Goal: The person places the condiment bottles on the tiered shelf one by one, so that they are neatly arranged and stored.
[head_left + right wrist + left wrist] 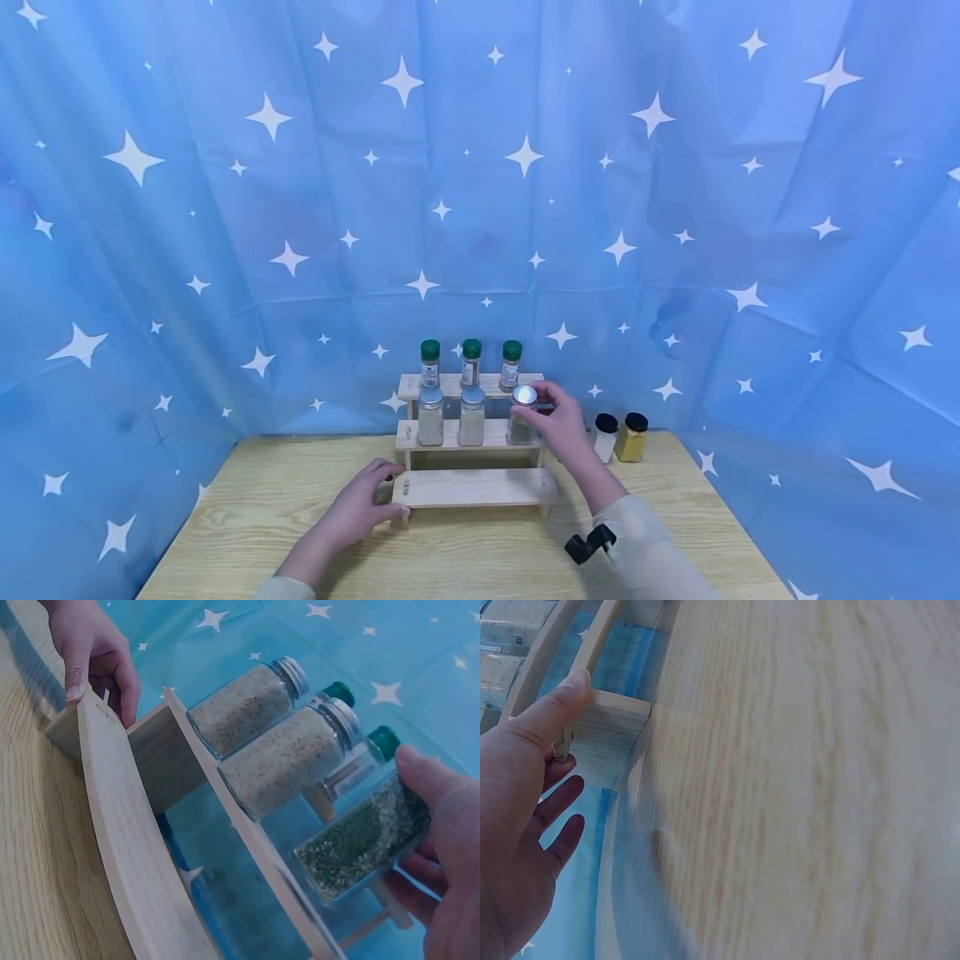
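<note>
A three-step wooden spice rack (474,488) stands on the table. My left hand (362,504) pinches the left end of its lowest step, with the thumb in front and the fingers behind. At the right of the middle step, my right hand (564,419) grips a silver-lidded glass jar of green flakes (352,851), thumb on one side and fingers on the other. Two silver-lidded jars of pale granules, a left jar (431,421) and a middle jar (472,421), stand on the same step. Three green-capped bottles (471,367) line the top step.
To the right of the rack, a black-lidded jar of white contents (604,442) and a black-lidded jar of yellow contents (632,442) stand on the wooden table (300,475). A blue star-patterned curtain (480,208) hangs close behind the rack.
</note>
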The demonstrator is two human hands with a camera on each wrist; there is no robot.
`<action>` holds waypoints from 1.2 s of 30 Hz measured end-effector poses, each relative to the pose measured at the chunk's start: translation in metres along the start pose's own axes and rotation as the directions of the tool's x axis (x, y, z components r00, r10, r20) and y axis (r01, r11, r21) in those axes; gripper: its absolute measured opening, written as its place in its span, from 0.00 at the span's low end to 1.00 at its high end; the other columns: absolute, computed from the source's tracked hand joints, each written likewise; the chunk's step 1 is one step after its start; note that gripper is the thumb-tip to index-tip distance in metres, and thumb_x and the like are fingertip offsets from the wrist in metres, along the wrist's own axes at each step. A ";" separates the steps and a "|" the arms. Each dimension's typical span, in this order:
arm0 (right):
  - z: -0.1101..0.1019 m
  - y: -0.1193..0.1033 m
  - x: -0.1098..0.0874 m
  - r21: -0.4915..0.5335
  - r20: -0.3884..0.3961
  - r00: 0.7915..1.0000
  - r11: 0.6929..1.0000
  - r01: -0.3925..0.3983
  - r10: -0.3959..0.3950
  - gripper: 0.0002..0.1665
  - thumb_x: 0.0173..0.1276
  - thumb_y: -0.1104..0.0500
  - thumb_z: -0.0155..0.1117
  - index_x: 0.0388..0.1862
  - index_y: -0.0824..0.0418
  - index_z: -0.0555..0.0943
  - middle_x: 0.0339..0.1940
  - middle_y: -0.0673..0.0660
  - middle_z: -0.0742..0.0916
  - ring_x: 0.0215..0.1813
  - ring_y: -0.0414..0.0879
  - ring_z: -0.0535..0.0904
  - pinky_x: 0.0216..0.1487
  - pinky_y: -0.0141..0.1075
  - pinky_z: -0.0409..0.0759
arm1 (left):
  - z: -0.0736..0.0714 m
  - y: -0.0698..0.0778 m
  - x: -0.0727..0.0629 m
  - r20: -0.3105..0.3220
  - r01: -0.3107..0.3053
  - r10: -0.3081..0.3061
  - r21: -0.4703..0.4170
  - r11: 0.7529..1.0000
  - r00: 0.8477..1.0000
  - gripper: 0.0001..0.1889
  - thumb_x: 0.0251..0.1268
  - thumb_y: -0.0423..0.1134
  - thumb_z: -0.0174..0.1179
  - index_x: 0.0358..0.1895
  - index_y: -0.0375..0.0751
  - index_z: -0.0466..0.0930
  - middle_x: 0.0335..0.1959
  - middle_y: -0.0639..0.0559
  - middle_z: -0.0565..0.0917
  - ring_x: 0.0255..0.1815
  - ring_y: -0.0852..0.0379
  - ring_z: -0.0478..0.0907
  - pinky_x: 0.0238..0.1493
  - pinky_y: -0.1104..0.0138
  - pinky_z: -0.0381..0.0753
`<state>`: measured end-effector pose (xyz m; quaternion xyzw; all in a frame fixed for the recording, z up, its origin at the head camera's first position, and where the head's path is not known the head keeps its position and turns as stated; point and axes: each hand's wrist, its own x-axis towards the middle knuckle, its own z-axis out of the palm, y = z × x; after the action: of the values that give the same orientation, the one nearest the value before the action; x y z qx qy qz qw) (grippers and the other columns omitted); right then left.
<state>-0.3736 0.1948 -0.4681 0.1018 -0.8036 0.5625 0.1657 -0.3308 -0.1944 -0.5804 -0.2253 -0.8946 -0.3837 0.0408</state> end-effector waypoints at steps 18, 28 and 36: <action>0.013 0.006 0.003 0.016 0.001 0.998 0.998 -0.061 0.061 0.24 0.73 0.54 0.83 0.63 0.54 0.85 0.54 0.56 0.87 0.57 0.54 0.82 0.56 0.41 0.86 | 0.001 0.004 0.000 0.019 0.061 -0.061 -0.011 0.998 0.998 0.39 0.67 0.52 0.80 0.78 0.42 0.77 0.69 0.50 0.80 0.71 0.38 0.78 0.73 0.38 0.79; 0.016 0.007 0.004 0.009 0.002 0.999 0.999 -0.044 0.044 0.24 0.73 0.52 0.82 0.64 0.53 0.84 0.54 0.56 0.86 0.57 0.52 0.81 0.58 0.43 0.86 | 0.001 0.001 0.002 0.008 0.051 -0.051 -0.010 0.999 0.999 0.39 0.67 0.51 0.80 0.77 0.42 0.77 0.68 0.50 0.80 0.71 0.39 0.79 0.72 0.38 0.79; 0.018 0.012 0.004 -0.013 0.019 0.999 1.000 -0.029 0.029 0.29 0.72 0.55 0.83 0.68 0.54 0.82 0.57 0.58 0.87 0.58 0.54 0.83 0.61 0.47 0.85 | 0.000 0.001 0.001 0.015 0.052 -0.052 -0.019 0.998 0.999 0.39 0.67 0.52 0.79 0.77 0.42 0.77 0.68 0.51 0.80 0.70 0.39 0.79 0.72 0.38 0.79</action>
<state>-0.3843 0.1827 -0.4828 0.0946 -0.8101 0.5588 0.1505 -0.3315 -0.1932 -0.5789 -0.2050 -0.8967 -0.3917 0.0220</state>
